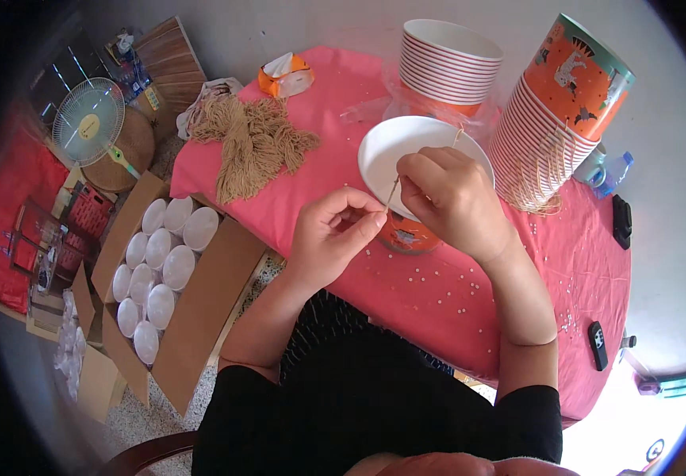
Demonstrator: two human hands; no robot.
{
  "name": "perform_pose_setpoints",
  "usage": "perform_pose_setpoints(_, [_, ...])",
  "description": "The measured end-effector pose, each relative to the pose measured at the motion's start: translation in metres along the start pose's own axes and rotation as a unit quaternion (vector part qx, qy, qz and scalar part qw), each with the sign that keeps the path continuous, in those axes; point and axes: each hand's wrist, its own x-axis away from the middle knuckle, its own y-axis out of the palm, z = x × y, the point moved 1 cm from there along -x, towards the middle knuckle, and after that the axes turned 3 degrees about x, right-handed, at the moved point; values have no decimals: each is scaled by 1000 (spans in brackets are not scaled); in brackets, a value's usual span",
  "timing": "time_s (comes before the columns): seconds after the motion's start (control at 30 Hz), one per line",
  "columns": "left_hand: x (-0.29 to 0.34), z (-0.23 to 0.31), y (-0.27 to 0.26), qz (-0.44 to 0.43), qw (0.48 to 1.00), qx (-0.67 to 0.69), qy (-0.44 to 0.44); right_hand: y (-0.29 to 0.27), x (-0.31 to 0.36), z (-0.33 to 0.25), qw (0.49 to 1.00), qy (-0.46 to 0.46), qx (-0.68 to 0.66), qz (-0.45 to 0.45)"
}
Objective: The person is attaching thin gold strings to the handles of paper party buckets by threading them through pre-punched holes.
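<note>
Between my two hands runs a short length of tan cord (392,193), in front of a paper bucket (375,151) with a white inside and an orange printed outside. My left hand (335,234) pinches the cord's lower end between thumb and forefinger. Closed around its upper end is my right hand (450,198), which covers part of the bucket's rim. Another bit of cord (459,133) stands up at the bucket's far right rim. A bundle of tan cords (252,143) lies on the table to the left.
The pink-covered table (343,87) bears a tall stack of orange buckets with cords (545,127), a second bucket stack (450,67), a tissue pack (286,75), a remote (597,346) and scattered white dots. A carton of clear plastic cups (160,254) stands at left, near a fan (89,123).
</note>
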Motion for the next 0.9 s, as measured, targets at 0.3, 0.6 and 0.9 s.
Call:
perform_pose_setpoints(0.3, [-21,15,3,20,985,-94,142,-18,-3,-12,998,-55,9,-21])
perform_pose_setpoints(0.6, [-19,21,2,-10,993,-65,102,-24,-4,-8,996,-79,27,-6])
perform_pose_setpoints(0.9, [-15,1,-3,13,970,-173,172,-39,-6,-3,976,-147,140,78])
